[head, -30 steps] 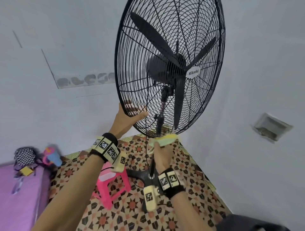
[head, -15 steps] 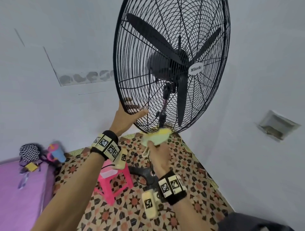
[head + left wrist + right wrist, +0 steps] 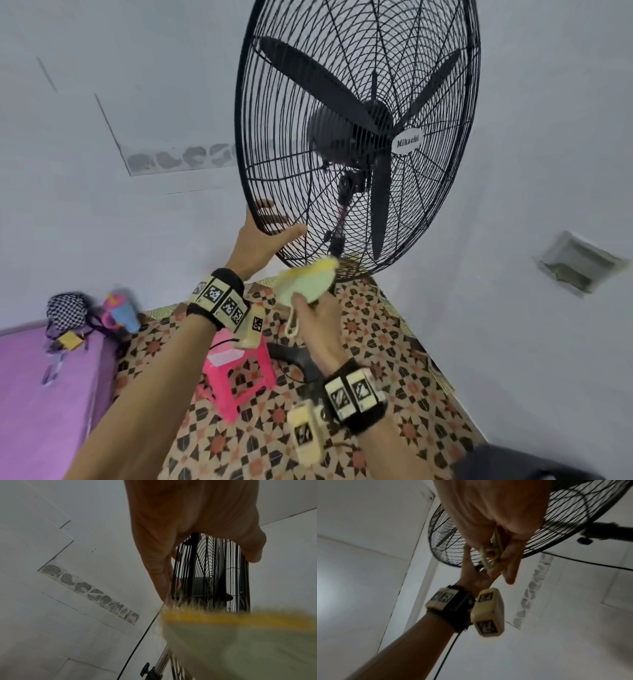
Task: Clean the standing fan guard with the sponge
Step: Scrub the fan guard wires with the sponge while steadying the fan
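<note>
A big black standing fan fills the upper middle, its wire guard (image 3: pixel 428 192) round three blades and a white badge. My left hand (image 3: pixel 263 236) grips the guard's lower left rim (image 3: pixel 247 574), thumb on the front wires and fingers behind them. My right hand (image 3: pixel 317 315) holds a pale green and yellow sponge (image 3: pixel 308 279) just under the guard's bottom edge. A small loop (image 3: pixel 488 557) hangs from the sponge below my fingers. In the left wrist view the sponge (image 3: pixel 240 635) is a blur.
A pink plastic stool (image 3: pixel 236 373) stands on the patterned floor (image 3: pixel 387 346) beside the fan's black base (image 3: pixel 294 356). A purple surface (image 3: pixel 41 394) with a checkered bag (image 3: pixel 65 310) lies at left. White walls close in behind and at right. The fan's cord (image 3: pixel 140 639) hangs down.
My right hand has lifted the sponge from in front of the pole up to the guard's bottom edge. The left hand has kept its hold on the rim.
</note>
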